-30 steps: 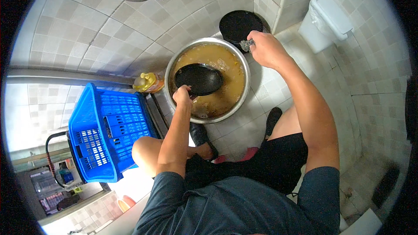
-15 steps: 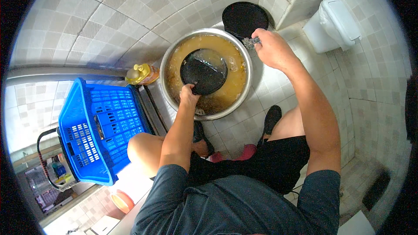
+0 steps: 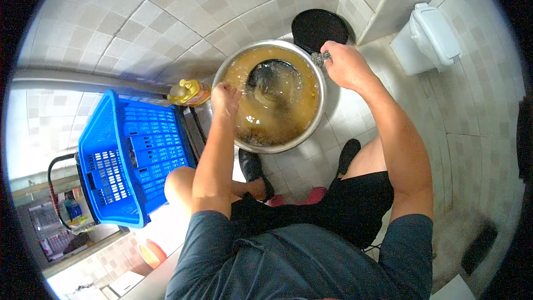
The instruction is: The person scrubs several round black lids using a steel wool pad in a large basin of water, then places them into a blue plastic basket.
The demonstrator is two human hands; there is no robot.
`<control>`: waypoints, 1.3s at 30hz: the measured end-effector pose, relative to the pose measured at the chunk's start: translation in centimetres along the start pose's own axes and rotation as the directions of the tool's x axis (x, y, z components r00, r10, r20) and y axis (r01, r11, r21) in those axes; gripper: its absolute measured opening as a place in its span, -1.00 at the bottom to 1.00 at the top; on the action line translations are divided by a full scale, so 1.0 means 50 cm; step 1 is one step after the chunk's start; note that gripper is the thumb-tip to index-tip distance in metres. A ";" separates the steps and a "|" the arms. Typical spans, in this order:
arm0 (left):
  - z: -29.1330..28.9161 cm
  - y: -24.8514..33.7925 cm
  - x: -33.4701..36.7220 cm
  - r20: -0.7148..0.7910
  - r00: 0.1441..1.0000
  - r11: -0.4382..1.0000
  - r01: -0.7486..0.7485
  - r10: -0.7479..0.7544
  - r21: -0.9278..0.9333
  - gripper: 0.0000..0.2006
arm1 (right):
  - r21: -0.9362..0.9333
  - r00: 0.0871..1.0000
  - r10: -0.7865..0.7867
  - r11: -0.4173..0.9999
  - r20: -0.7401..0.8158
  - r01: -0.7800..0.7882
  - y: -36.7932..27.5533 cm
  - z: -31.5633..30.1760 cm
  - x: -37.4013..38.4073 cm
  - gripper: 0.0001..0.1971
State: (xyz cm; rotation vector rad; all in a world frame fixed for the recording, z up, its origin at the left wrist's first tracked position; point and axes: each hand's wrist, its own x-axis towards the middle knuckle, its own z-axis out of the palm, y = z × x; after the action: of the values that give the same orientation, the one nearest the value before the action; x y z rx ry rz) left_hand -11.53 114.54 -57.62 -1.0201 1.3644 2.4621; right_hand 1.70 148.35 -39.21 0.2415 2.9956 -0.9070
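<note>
So, the black pan (image 3: 262, 74) is no longer gripped: half a second back its edge is pinched by the left hand (image 3: 225, 99), and now it's let go and mostly covered by water, with the hand shifted over to the basin's left side. Nothing seems to be held in that hand; the fingers are loosely curled. Whether the rim is brushed by it can't be told from this angle.

Over on the other side, a grey wire scourer (image 3: 321, 59) is held in the right hand (image 3: 347, 65), pinched in the fingers just past the far right of the rim. Not much change there. So at this moment pan and scourer are kept apart and no rubbing is being done, which reads as a short break in the scrubbing. How clean the pan is can't be judged through that murk.

Further out, the pan is surrounded by cloudy yellow-brown water in the big metal basin (image 3: 321, 105), and the surface is stirred up. A round black tray (image 3: 319, 29) is set on the floor behind, near the wall corner. On the left, a yellow bottle (image 3: 190, 93) is parked beside the basin, then a slotted blue basket (image 3: 158, 144). A white bin (image 3: 425, 41) is tucked away at the far right.
</note>
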 end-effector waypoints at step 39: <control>-0.980 0.694 0.123 -0.678 0.735 0.968 -0.155 -0.021 -0.199 -0.59 | -0.358 0.958 0.057 0.932 0.282 0.050 -0.020 0.162 0.050 -0.78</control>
State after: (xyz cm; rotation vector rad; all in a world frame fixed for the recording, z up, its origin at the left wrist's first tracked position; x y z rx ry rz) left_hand -7.11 54.42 -54.75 -2.1289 1.2654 2.4428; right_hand -1.27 143.43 -45.53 0.0988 2.8097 -0.3340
